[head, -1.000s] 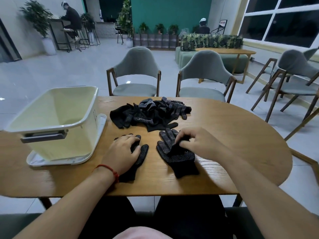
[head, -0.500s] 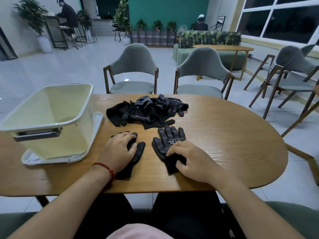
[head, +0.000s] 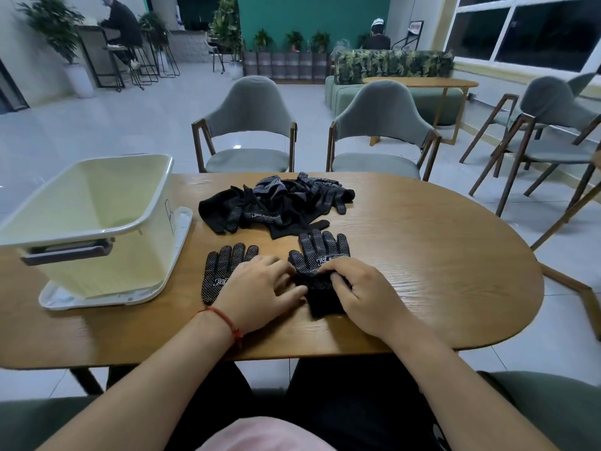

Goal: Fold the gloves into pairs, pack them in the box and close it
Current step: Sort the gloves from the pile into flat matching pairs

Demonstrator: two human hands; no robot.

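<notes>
Two black dotted gloves lie flat, palms up, on the wooden table (head: 439, 255). The left glove (head: 221, 268) is partly under my left hand (head: 260, 291), whose fingers reach across to the cuff of the right glove (head: 322, 255). My right hand (head: 361, 294) pinches that right glove's cuff, which is bunched up. A heap of several more black gloves (head: 276, 206) sits farther back. The cream plastic box (head: 94, 222) stands open at the left, resting on its white lid (head: 182, 222).
Two grey chairs (head: 250, 125) stand behind the table's far edge. More chairs and a second table are at the right. People sit far back in the room.
My left hand slid right off the left glove, uncovering its fingers, and now touches the right glove's cuff. My right hand pulled back from the glove's fingers to its cuff.
</notes>
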